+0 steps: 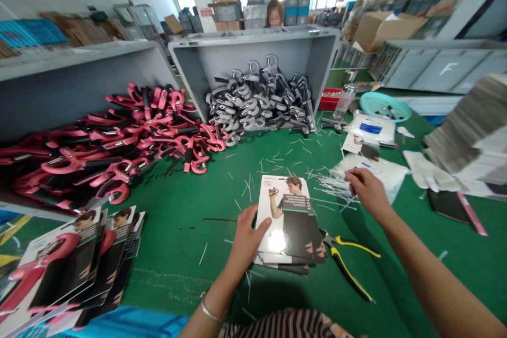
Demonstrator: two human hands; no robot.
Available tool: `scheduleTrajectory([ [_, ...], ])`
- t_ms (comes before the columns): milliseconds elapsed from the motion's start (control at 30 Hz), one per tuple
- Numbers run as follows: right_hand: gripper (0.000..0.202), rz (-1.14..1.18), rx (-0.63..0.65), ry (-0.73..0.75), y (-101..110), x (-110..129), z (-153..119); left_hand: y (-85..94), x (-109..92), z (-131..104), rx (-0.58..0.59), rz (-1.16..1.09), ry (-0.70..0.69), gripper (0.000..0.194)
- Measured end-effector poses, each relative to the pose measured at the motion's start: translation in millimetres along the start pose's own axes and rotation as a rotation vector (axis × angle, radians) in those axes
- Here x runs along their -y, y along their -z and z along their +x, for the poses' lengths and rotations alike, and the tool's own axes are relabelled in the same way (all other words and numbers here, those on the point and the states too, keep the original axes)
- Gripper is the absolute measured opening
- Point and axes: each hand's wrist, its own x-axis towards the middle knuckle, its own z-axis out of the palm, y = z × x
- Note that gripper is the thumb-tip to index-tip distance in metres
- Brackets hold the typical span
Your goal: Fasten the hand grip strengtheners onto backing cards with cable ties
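Observation:
My left hand (249,235) grips the left edge of a printed packaging card (293,237), its thumb lying on the card's face. That card tops a small, slightly fanned stack. My right hand (366,190) is pinched closed at the right end of a loose pile of white cable ties (330,187); whatever sits between its fingertips is too small to make out. Just right of the cards lie yellow-and-black cutting pliers (344,256), jaws toward the stack. Under the right hand's far side is a clear plastic bag (390,171).
Pink hand grips (130,137) spill from a grey crate on the left; grey ones (257,97) fill another crate (332,42) ahead. Carded pink grips (79,269) stand front left. A turquoise dish (368,103), white gloves (428,169) and paper stacks (471,127) lie right. A person stands behind.

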Motion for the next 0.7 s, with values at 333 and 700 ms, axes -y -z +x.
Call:
scheduleTrajectory([
  [333,0.031,0.244,0.172,-0.019,-9.9,35.8,-8.6,25.5,5.3,-4.5,-0.109,-0.588,0.250,0.045],
  [700,0.018,0.505,0.558,0.257,-114.0,144.5,-71.1,37.3,14.3,-10.0,-0.122,-0.645,0.311,0.042],
])
